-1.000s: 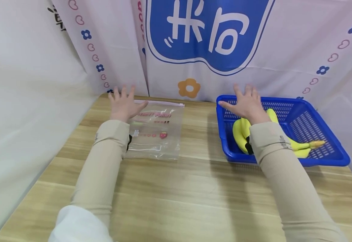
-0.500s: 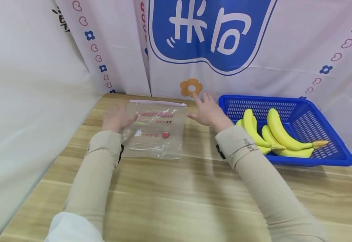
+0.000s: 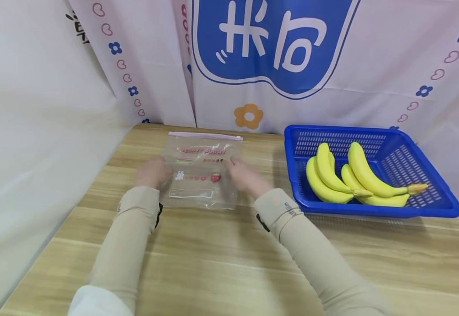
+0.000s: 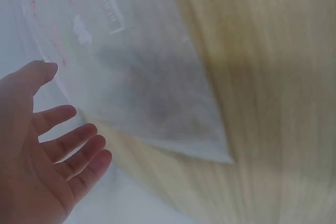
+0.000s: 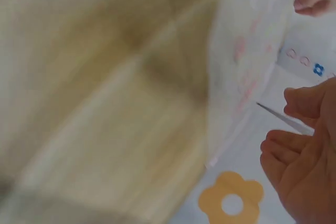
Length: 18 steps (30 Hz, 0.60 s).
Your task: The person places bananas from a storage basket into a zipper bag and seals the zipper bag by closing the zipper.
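A clear plastic zipper bag (image 3: pixel 191 184) with pink print and a pink slider strip lies flat on the wooden table. At its left edge is my left hand (image 3: pixel 152 172); in the left wrist view this hand (image 4: pixel 58 140) has its thumb and fingers spread and relaxed, with nothing in them. My right hand (image 3: pixel 247 176) overlaps the bag's right edge in the head view. Seen from the right wrist, the fingers of that hand (image 5: pixel 302 156) are slightly bent and hold nothing, and the bag (image 5: pixel 244 51) shows beyond them.
A blue plastic basket (image 3: pixel 375 211) stands on the right of the table, with several yellow bananas (image 3: pixel 371 175) in it. Behind the table hangs a printed white cloth (image 3: pixel 221 101). Another white cloth (image 3: pixel 44 140) closes off the left side.
My right hand has come left from over the basket to the bag's right edge, uncovering the bananas. My left hand has lowered toward the bag's left edge. The bag and basket stay put.
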### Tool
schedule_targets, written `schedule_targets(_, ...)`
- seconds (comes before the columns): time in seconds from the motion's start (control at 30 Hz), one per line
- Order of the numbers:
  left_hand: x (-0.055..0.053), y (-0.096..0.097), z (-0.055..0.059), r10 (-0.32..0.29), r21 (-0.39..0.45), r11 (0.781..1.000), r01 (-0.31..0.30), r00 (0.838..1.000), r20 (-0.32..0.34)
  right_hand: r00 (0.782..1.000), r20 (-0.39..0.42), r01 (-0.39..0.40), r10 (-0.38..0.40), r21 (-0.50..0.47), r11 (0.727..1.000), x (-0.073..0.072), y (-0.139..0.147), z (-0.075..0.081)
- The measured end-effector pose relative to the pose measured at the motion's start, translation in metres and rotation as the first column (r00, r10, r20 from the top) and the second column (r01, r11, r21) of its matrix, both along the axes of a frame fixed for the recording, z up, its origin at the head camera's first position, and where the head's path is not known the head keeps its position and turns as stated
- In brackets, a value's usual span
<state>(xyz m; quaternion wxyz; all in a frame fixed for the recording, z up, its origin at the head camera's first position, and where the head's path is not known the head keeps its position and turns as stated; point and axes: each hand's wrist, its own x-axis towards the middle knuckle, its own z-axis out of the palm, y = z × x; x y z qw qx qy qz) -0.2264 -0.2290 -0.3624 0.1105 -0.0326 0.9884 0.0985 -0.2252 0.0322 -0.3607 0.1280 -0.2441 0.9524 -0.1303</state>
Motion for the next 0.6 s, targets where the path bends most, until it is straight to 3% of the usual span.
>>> schedule_targets(0.3, 0.004, 0.007, -0.016, 0.048, 0.006, 0.999, -0.048, 0.999, -0.015, 0.999, 0.015, -0.046, 0.046, 0.024, 0.999, 0.011, -0.005, -0.028)
schedule_targets(0.5, 0.001, 0.006, -0.024, 0.014, -0.054, 0.998, -0.014, 1.0, -0.018, 0.996, 0.008, -0.094, 0.094, 0.082, 0.992, 0.012, -0.005, -0.036)
schedule_targets(0.6, 0.0, 0.005, -0.027, -0.001, -0.041, 0.999, 0.001, 1.0, -0.008, 0.995, 0.032, -0.097, 0.094, 0.097, 0.991, 0.012, -0.005, -0.038)
